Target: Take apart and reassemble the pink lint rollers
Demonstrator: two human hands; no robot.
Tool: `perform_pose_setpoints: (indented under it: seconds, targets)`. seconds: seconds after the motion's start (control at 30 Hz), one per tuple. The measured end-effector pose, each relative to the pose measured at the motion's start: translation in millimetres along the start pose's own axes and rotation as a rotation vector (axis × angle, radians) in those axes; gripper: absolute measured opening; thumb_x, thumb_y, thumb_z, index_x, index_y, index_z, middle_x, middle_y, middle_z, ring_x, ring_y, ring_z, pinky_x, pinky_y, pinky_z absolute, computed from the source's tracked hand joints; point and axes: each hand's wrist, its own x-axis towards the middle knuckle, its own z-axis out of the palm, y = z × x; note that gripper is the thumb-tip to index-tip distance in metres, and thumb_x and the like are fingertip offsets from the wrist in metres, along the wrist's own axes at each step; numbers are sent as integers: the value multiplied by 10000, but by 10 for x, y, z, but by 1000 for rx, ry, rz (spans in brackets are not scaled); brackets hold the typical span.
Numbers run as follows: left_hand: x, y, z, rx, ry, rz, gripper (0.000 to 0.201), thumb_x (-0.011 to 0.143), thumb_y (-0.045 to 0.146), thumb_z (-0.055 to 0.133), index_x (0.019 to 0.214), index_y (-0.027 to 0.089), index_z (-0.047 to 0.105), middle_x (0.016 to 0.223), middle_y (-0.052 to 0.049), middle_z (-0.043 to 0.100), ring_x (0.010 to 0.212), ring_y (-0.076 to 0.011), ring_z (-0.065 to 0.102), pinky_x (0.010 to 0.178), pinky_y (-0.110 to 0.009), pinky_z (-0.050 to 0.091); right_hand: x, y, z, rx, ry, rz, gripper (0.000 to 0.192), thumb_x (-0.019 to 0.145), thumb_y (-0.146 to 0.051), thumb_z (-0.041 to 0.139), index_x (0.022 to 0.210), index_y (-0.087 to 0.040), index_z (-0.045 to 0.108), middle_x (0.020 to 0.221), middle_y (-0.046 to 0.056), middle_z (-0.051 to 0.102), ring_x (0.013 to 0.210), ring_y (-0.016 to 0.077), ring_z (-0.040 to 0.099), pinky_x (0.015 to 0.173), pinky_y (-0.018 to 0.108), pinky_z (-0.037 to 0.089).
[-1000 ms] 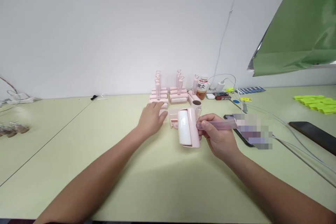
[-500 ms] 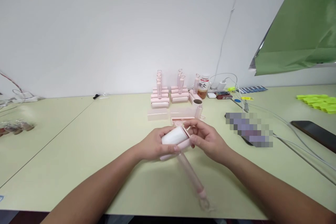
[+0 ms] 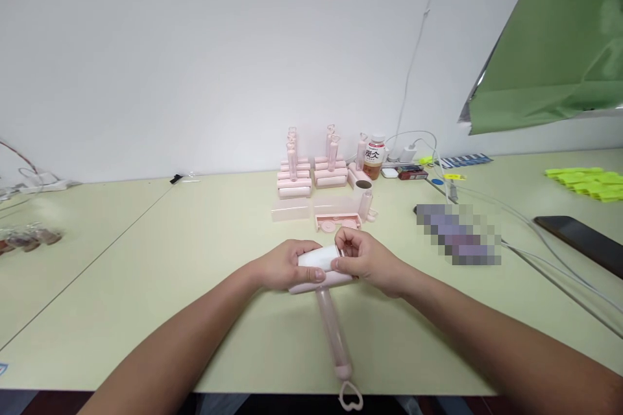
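A pink lint roller (image 3: 333, 331) lies across both palms' reach, its white paper roll (image 3: 314, 258) in a pink holder and its see-through handle pointing toward me, ending in a heart-shaped loop. My left hand (image 3: 287, 266) wraps the roller's left end, thumb across the front. At the right end of the roll, my right hand (image 3: 365, 259) pinches with thumb and curled fingers; the exact spot gripped is partly hidden. Just beyond stand an open pink holder (image 3: 335, 219) with round discs, clear covers (image 3: 291, 210) and a loose paper roll (image 3: 363, 188).
Several finished-looking pink lint rollers (image 3: 294, 185) stand in rows near the wall. Right of them are a white-capped bottle (image 3: 374, 157) and cables. Farther right lie a blurred-out object (image 3: 455, 233), a dark phone (image 3: 579, 243) and yellow-green pieces (image 3: 586, 181). Small bottles (image 3: 29, 237) stand far left.
The roller has turned so its handle points more directly toward me, and the roll lies more level. My right hand has shifted onto the roll's right end. The view has moved slightly.
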Motion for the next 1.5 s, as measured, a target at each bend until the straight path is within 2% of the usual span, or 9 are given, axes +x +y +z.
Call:
perform_pose_setpoints:
  seconds: [0.23,0.4,0.47,0.63,0.77,0.9,1.1,1.37,1.5]
  targets:
    - [73,-106,123,9,156,48,441,783,513,678,1027,147,644,847,-19,601,719,-140,515,613,-229,379,8,-3,-14,-52,35,-8,314,663,-246,687,651,-216,375,531,-94,360,462,69,338,411,191,255]
    - [110,-193,92,145,649,12,530,826,549,603,1201,177,554,1025,-51,636,856,-200,572,729,-290,454,83,122,-122,-238,60,3,171,661,-166,608,697,-205,445,561,-86,416,459,75,394,420,195,284]
    - [78,-176,27,143,715,26,545,847,537,578,1265,193,518,1102,-63,623,915,-215,581,775,-310,471,111,168,-183,-323,36,52,136,669,-146,576,712,-203,460,576,-78,448,454,83,427,424,203,298]
    - [-50,-57,-77,287,423,153,513,821,448,636,1287,245,572,1179,-69,580,1066,-247,553,955,-356,440,142,152,-300,-545,103,-60,123,691,-145,583,805,-192,577,698,-27,561,584,125,512,519,239,380]
    - [-87,-20,-51,181,335,173,584,776,419,708,1302,229,542,1264,-86,576,1090,-259,567,926,-353,471,96,41,-308,-580,238,-286,306,775,-188,573,1070,-210,653,917,39,653,783,175,594,684,301,471]
    - [-88,-24,-44,80,289,167,504,774,382,727,1225,200,593,1214,-82,625,1040,-244,600,867,-328,490,14,-16,-252,-411,92,-446,420,817,-222,588,1234,-237,635,1085,70,676,884,191,634,761,327,519]
    - [-98,-14,-49,125,253,166,431,763,354,730,1153,186,656,1121,-72,679,973,-234,629,838,-323,489,-5,64,-212,-263,22,-362,366,776,-251,660,1134,-187,703,834,53,698,751,188,644,651,306,533]
    - [-93,-3,-48,97,222,118,440,734,360,743,1126,179,659,1081,-70,687,937,-229,637,806,-316,497,-17,46,-231,-237,-84,-269,280,770,-220,633,1039,-189,703,737,13,633,656,144,577,565,242,467]
    - [-89,11,-33,75,197,129,448,743,367,744,1143,187,654,1098,-68,679,958,-233,626,822,-325,492,-32,-7,-195,-289,-66,-281,300,721,-155,631,1005,-198,717,728,-3,629,642,132,570,577,235,480]
